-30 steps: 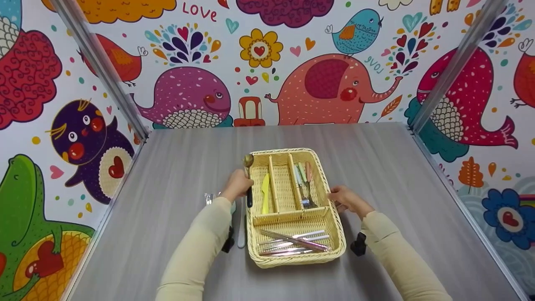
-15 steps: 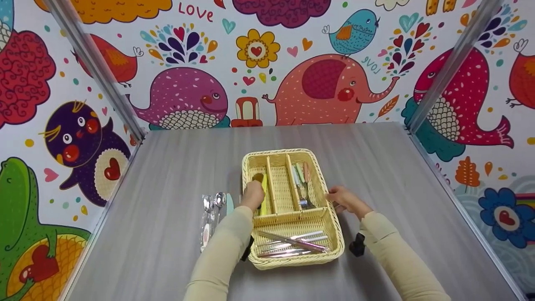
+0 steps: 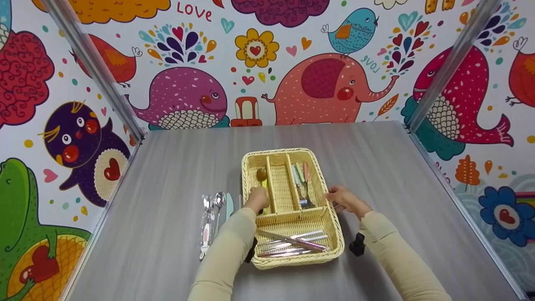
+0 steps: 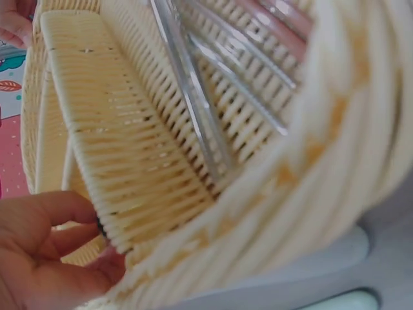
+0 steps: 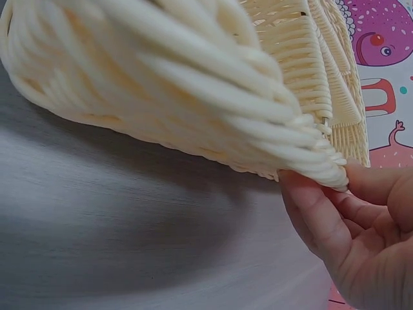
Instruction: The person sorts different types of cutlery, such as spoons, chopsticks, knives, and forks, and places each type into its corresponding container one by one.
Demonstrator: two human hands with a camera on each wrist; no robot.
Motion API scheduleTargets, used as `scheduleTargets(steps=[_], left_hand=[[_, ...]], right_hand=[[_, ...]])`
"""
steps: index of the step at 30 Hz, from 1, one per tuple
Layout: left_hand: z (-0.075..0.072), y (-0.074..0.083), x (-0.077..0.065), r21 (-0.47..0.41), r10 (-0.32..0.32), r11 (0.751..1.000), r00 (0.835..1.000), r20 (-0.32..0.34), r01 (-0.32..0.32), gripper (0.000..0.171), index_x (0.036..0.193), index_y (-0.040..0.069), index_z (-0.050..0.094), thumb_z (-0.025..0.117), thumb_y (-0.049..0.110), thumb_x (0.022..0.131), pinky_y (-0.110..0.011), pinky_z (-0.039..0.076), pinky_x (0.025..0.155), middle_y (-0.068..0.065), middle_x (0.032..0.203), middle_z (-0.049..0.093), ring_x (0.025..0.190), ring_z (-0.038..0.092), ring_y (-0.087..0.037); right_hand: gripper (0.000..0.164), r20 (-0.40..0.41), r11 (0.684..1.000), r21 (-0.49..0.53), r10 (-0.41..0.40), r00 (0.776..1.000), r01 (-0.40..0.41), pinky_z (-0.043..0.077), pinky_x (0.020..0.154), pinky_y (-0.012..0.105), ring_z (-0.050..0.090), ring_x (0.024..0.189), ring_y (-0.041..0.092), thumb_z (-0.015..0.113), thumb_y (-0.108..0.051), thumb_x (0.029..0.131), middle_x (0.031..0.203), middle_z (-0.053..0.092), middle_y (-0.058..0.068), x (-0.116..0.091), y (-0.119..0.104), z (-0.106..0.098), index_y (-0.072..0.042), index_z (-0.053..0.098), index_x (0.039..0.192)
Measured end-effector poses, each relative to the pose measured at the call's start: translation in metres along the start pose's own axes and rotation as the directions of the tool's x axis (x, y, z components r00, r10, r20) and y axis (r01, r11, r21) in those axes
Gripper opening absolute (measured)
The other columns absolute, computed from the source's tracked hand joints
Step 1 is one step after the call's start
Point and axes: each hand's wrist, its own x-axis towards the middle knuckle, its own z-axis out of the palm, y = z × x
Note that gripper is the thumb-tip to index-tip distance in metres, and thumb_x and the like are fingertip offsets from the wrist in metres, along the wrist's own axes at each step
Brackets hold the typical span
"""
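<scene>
At nine o'clock inside the wicker basket (image 3: 297, 263), with twelve pointing to the printed back wall (image 3: 288, 88), the left hand (image 3: 258, 199) is gripping the dark-handled spoon (image 3: 262, 174), bowl toward twelve, and is hiding part of the yellow utensil (image 3: 265, 184) close against it. Across at three o'clock the right hand (image 3: 345, 198) is pinching the rim, so the hands are working well apart. Hemming in the left hand, the lengthwise divider (image 3: 271, 186) is rising on its three o'clock side and the cross divider (image 3: 288, 215) toward six, partly blocking the fingertips in the left wrist view. Pastel-handled cutlery (image 3: 300, 172) is lying toward one o'clock, while metallic sticks (image 3: 292, 241) are crossing at six. Beyond the rim, between eight and nine, the rabbit-handled utensil (image 3: 206, 235), the silver spoon (image 3: 220, 200) and the mint blade (image 3: 229, 205) are resting on the grey table (image 3: 175, 175), the left sleeve (image 3: 225, 255) covering the lower ends of the latter two. Farther out, metal posts (image 3: 100, 75) are framing the wall toward ten and two.
</scene>
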Motion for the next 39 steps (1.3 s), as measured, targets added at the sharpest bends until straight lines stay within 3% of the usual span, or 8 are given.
scheduleTargets(steps=[3,13,19,23,30,34,37,39], left_hand=[[-0.018,0.015,-0.031,-0.038,-0.018,0.999,0.999,0.034,0.02,0.009,0.08,-0.001,0.06,0.051,-0.004,0.083,-0.036,0.04,0.068,-0.028,0.118,0.047,0.09,0.05,-0.031],[-0.01,0.011,-0.032,0.059,0.013,0.998,0.998,0.057,-0.016,0.014,0.091,-0.005,0.061,0.051,-0.008,0.081,-0.038,0.044,0.072,-0.032,0.124,0.045,0.097,0.053,-0.034],[-0.011,0.011,-0.036,0.077,0.008,0.997,0.995,0.095,-0.016,0.023,0.104,-0.006,0.061,0.047,-0.008,0.085,-0.043,0.045,0.086,-0.034,0.132,0.039,0.113,0.047,-0.042],[-0.012,0.012,-0.038,0.09,0.021,0.996,0.996,0.088,-0.028,0.023,0.103,-0.006,0.061,0.048,-0.007,0.085,-0.044,0.046,0.085,-0.033,0.128,0.042,0.108,0.051,-0.04],[0.009,-0.005,-0.009,0.121,0.074,0.99,0.997,0.009,-0.074,0.014,0.079,-0.001,0.061,0.05,-0.007,0.084,-0.043,0.048,0.072,-0.021,0.097,0.061,0.085,0.056,-0.03],[0.047,-0.039,0.04,0.123,0.2,0.975,0.974,-0.109,-0.186,0.021,0.065,0.005,0.055,0.049,-0.005,0.082,-0.037,0.045,0.053,-0.012,0.068,0.057,0.06,0.05,-0.022],[0.049,-0.039,0.046,0.028,0.172,0.985,0.977,-0.124,-0.17,0.022,0.063,0.004,0.052,0.049,-0.006,0.082,-0.037,0.043,0.049,-0.011,0.062,0.052,0.054,0.046,-0.022],[0.03,-0.022,0.021,-0.036,0.128,0.99,0.981,-0.146,-0.135,0.019,0.065,0.002,0.051,0.049,-0.008,0.082,-0.036,0.041,0.049,-0.012,0.062,0.05,0.054,0.043,-0.022]], right_hand=[[0.029,-0.001,1.0,-0.005,0.001,1.0,-0.001,0.049,0.05,0.024,0.053,0.058,0.01,0.046,-0.012,0.094,0.075,0.053,0.0,0.0,0.0,-0.001,0.01,0.05,0.112],[0.033,0.001,0.999,0.032,0.008,1.0,-0.008,0.049,0.049,0.023,0.054,0.058,0.008,0.047,-0.011,0.094,0.075,0.056,0.002,-0.002,-0.001,0.001,0.012,0.046,0.117],[0.026,0.048,0.996,0.056,-0.078,0.996,0.076,0.05,0.048,0.025,0.055,0.057,0.01,0.052,-0.018,0.091,0.072,0.056,0.002,-0.001,0.005,-0.002,0.005,0.053,0.104],[0.025,0.05,0.995,0.052,-0.082,0.995,0.08,0.049,0.048,0.025,0.054,0.056,0.01,0.051,-0.017,0.091,0.07,0.055,0.001,0.0,0.006,-0.002,0.005,0.053,0.102],[0.027,0.008,0.999,0.041,-0.006,1.0,0.006,0.048,0.046,0.023,0.052,0.053,0.008,0.045,-0.012,0.095,0.069,0.053,0.0,-0.004,-0.001,0.0,0.011,0.05,0.109],[0.024,0.002,0.999,0.046,-0.004,1.0,0.004,0.048,0.047,0.024,0.052,0.053,0.008,0.046,-0.013,0.095,0.07,0.053,0.0,-0.004,-0.001,0.001,0.009,0.051,0.105],[0.024,-0.003,0.999,0.046,-0.004,1.0,0.004,0.048,0.047,0.024,0.053,0.055,0.009,0.046,-0.012,0.094,0.072,0.053,0.001,-0.003,0.0,0.001,0.009,0.051,0.105],[0.023,-0.008,0.999,0.046,-0.002,1.0,0.003,0.049,0.047,0.024,0.053,0.055,0.009,0.047,-0.012,0.094,0.072,0.053,0.001,-0.002,0.001,0.001,0.008,0.051,0.105]])
